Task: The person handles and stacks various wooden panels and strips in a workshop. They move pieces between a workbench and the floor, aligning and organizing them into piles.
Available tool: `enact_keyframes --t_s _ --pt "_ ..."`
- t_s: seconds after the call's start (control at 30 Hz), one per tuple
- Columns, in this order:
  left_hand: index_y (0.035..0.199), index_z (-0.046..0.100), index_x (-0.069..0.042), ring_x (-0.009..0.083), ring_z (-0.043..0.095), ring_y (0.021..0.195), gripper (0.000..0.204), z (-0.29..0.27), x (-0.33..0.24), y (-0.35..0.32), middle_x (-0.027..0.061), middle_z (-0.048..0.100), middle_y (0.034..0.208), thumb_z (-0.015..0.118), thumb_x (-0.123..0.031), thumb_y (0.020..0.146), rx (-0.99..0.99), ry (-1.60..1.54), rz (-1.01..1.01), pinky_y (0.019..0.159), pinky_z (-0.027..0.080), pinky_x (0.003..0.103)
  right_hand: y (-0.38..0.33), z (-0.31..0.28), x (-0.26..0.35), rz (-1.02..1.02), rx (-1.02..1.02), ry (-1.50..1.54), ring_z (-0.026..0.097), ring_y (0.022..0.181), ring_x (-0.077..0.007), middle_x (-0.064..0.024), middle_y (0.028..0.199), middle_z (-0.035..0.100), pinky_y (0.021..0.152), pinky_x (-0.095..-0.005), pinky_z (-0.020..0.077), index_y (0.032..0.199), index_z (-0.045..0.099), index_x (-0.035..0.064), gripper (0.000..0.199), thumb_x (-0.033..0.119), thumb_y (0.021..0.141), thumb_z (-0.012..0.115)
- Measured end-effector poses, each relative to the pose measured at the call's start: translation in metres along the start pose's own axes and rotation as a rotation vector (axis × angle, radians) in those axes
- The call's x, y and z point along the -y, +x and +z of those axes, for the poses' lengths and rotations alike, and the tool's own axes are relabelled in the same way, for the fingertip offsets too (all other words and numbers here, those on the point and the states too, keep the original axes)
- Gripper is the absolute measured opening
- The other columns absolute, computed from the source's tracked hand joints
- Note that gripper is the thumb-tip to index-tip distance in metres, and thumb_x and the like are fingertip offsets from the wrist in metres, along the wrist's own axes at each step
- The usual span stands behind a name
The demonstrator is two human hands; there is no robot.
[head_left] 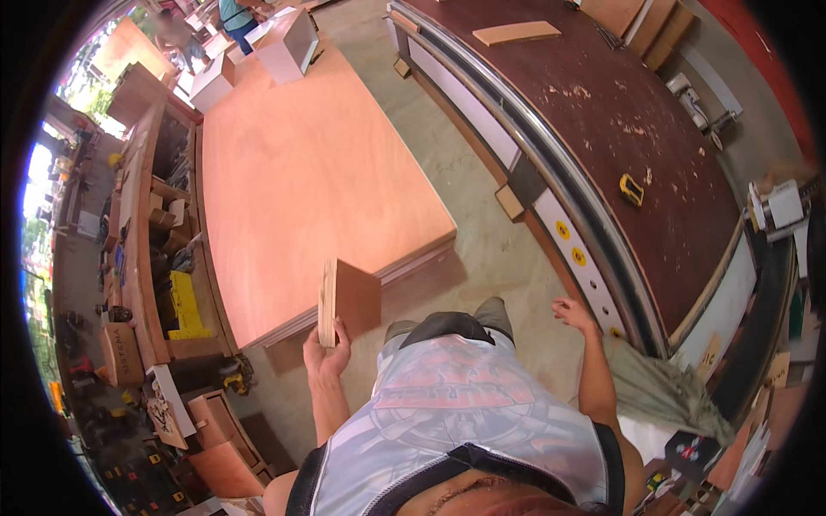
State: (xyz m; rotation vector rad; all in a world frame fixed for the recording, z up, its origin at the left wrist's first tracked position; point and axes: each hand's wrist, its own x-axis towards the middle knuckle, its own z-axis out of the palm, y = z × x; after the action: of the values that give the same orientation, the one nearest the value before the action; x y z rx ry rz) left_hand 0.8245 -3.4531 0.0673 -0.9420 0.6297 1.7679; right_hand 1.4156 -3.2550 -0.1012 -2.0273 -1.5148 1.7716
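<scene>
In my left hand (pixel 327 351) is a short, thick plywood board (pixel 354 292), gripped at its lower edge and held upright. It stands in front of the near edge of a stack of large plywood sheets (pixel 318 172). My right hand (pixel 574 315) hangs free at my right, fingers apart and with nothing in it. Closest to that hand is the side of a long dark-topped workbench (pixel 594 284). On the bench top lie a yellow and black tape measure (pixel 631 190), a narrow wooden board (pixel 516 33) and scattered wood shavings.
White boxes (pixel 284 47) sit on the far end of the sheets, with people (pixel 237 21) beyond them. Wooden shelving (pixel 151 232) with a yellow piece (pixel 185 305) runs along the left. A grey-green cloth (pixel 671 387) hangs at the right. Concrete floor (pixel 508 267) lies between stack and bench.
</scene>
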Motion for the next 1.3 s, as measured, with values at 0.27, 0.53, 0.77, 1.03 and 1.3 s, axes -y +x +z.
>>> enact_keyframes --t_s 0.27,0.53,0.77,1.03,1.3 --pt "0.118 0.053 0.015 0.0326 0.059 0.094 0.035 0.204 0.087 0.176 0.0239 0.056 0.107 0.046 -0.013 0.098 0.163 -0.096 0.079 0.078 0.063 0.032 0.141 -0.146 0.042 -0.173 -0.134 -0.041 0.060 0.072 -0.0107 -0.0028 0.090 0.065 0.054 -0.0241 0.0470 0.121 0.063 0.0057 0.034 0.026 0.094 0.065" --pt "0.121 0.051 0.012 0.0317 0.062 0.102 0.035 0.337 0.136 0.275 0.0216 0.057 0.115 0.043 -0.015 0.101 0.183 -0.039 0.242 0.083 0.061 0.033 0.253 -0.283 0.216 -0.077 -0.193 0.030 0.062 0.077 -0.0100 -0.0003 0.094 0.067 0.064 -0.0259 0.0490 0.122 0.063 0.0078 0.033 0.026 0.095 0.065" --pt "0.119 0.056 0.009 0.0278 0.064 0.101 0.033 0.384 0.142 0.287 0.0185 0.063 0.110 0.043 -0.015 0.101 0.089 -0.147 0.334 0.085 0.060 0.033 0.409 -0.284 0.414 -0.179 -0.003 -0.006 0.064 0.093 -0.0125 -0.0035 0.108 0.067 0.076 -0.0282 0.0496 0.127 0.060 0.0082 0.038 0.031 0.097 0.063" --pt "0.117 0.059 0.010 0.0308 0.066 0.097 0.031 0.520 0.165 0.338 0.0213 0.064 0.109 0.044 -0.011 0.100 -0.086 -0.256 0.418 0.083 0.061 0.034 0.620 -0.181 0.663 -0.380 0.362 -0.225 0.065 0.089 -0.0153 -0.0083 0.102 0.068 0.077 -0.0288 0.0519 0.128 0.060 0.0020 0.044 0.032 0.096 0.065" --pt "0.116 0.059 0.009 0.0296 0.067 0.096 0.028 0.642 0.126 0.410 0.0177 0.066 0.107 0.047 -0.011 0.100 -0.199 -0.353 0.386 0.083 0.061 0.036 0.754 -0.147 0.862 -0.494 0.386 -0.328 0.064 0.097 -0.0188 -0.0116 0.108 0.068 0.086 -0.0319 0.0503 0.126 0.061 0.0010 0.047 0.036 0.095 0.064"
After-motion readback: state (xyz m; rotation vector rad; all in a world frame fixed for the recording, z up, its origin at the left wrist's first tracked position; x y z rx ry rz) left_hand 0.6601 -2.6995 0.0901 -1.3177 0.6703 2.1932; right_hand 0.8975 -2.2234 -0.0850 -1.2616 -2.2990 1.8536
